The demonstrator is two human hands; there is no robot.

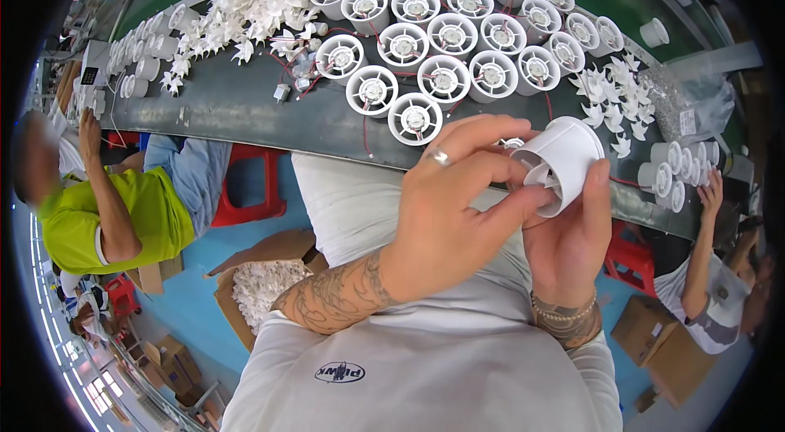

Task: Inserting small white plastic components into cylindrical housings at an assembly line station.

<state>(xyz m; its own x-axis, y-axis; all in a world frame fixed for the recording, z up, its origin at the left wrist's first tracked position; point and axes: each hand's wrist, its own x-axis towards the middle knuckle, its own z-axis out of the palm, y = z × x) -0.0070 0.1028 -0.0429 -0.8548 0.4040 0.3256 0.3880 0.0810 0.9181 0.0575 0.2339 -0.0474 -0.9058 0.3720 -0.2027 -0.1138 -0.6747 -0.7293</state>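
My right hand [568, 248] is wrapped round a white cylindrical fan housing [570, 155], held tilted in front of me with one open end toward my left hand [462, 207]. White fan blades [549, 179] show inside that opening. The thumb and fingers of my left hand close on the blades at the mouth of the housing; their tips are partly hidden. Just beyond on the bench stand several similar white fan housings [414, 119] with spoked tops and thin red wires.
Loose white fan impellers [253, 6] are heaped on the dark bench [237, 113] at left, more [612, 96] at right. Small motors [304, 64] lie near the middle. Co-workers sit at left [123, 203] and right [707, 285]. A carton of white pieces [266, 289] stands by me.
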